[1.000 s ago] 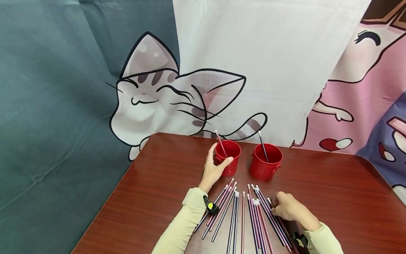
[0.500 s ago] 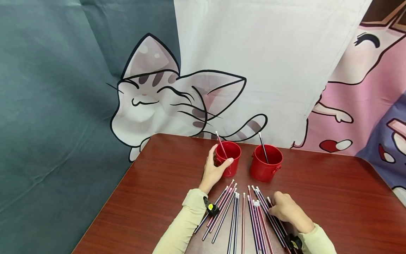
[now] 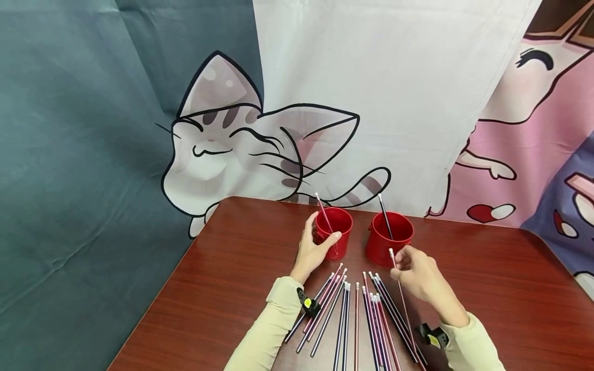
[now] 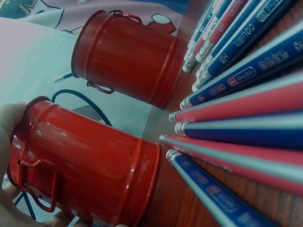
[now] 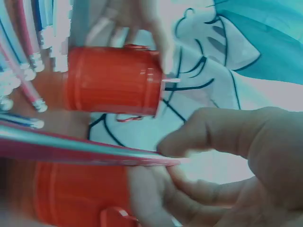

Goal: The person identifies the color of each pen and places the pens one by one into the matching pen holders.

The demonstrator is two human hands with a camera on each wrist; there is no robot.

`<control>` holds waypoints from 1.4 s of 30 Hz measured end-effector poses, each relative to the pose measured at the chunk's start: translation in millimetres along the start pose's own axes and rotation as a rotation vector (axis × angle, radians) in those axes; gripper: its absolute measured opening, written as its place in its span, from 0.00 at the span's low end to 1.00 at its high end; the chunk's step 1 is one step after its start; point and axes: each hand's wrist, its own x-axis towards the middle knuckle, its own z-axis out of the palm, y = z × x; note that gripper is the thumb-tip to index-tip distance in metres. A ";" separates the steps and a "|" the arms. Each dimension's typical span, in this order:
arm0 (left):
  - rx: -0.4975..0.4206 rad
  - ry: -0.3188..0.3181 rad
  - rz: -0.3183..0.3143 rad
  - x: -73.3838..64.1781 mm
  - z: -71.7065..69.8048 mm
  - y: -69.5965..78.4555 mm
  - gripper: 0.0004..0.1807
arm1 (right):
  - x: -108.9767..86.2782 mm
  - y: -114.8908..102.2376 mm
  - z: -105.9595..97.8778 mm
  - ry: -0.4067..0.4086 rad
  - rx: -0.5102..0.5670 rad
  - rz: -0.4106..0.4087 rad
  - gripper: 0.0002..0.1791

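My left hand holds the left red bucket, thumb on the near side and fingers round its far side. One red pencil leans inside that bucket, eraser end up. The right hand pinches a red pencil between thumb and fingers near its eraser end. This pencil slants down toward the near side, over other pencils on the table. Just beyond the right hand stands the right red bucket, with one dark pencil leaning in it.
Pencils, red and dark blue, lie fanned out on the brown table in front of the buckets: a left bunch, several in the middle and a right bunch. A cartoon-printed cloth hangs behind the table.
My right hand has risen from the right bunch and moved forward toward the right bucket, lifting the eraser end of a red pencil. The left hand stays on its bucket.
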 end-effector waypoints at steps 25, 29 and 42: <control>0.015 0.004 0.015 -0.1 -3.4 -0.8 0.41 | 62.2 -99.2 -17.2 0.563 0.458 -0.430 0.10; 0.023 0.006 0.038 0.4 -3.0 1.1 0.42 | 63.2 -111.6 -13.9 0.595 0.466 -0.491 0.10; 0.036 0.025 0.054 0.5 0.1 2.4 0.41 | 80.8 -116.8 0.7 0.654 0.482 -0.599 0.10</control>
